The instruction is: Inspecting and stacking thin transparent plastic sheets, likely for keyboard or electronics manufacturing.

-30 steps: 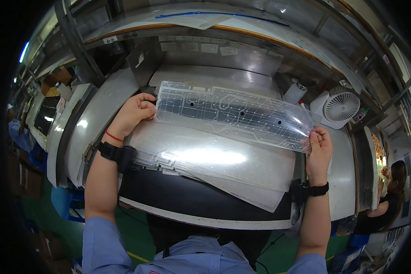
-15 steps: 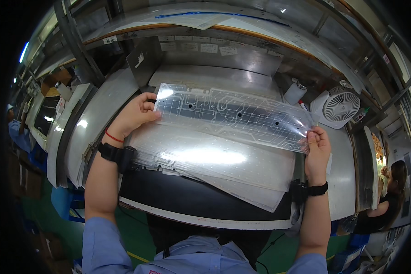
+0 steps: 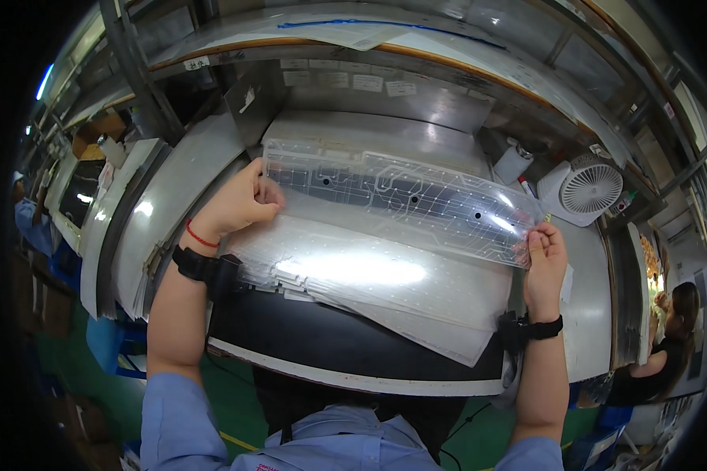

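A long clear plastic circuit film [image 3: 428, 200] with silver printed traces and a few black dots hangs tilted between my hands, above the bench. My left hand [image 3: 247, 202] is closed at its left end, fingers curled in and thumb along the lower corner. At the right end, my right hand [image 3: 545, 255] pinches the lower corner between thumb and fingers. Beneath the film lies a fanned stack of similar clear sheets [image 3: 369, 271], its surface bright with glare. The stack rests on a black mat [image 3: 306, 330] along the bench's front.
A white fan [image 3: 585, 188] stands at the back right, beside a bottle [image 3: 513, 161] and a red-capped marker [image 3: 525, 185]. More sheet stacks [image 3: 161, 224] lie to the left. A shelf [image 3: 353, 47] spans the back. A co-worker [image 3: 664, 345] sits at far right; another person [image 3: 31, 220] is at far left.
My left hand has turned slightly, its fingers more curled at the film's end. The glare at the film's left end is gone. My right hand keeps its pinch, almost unmoved.
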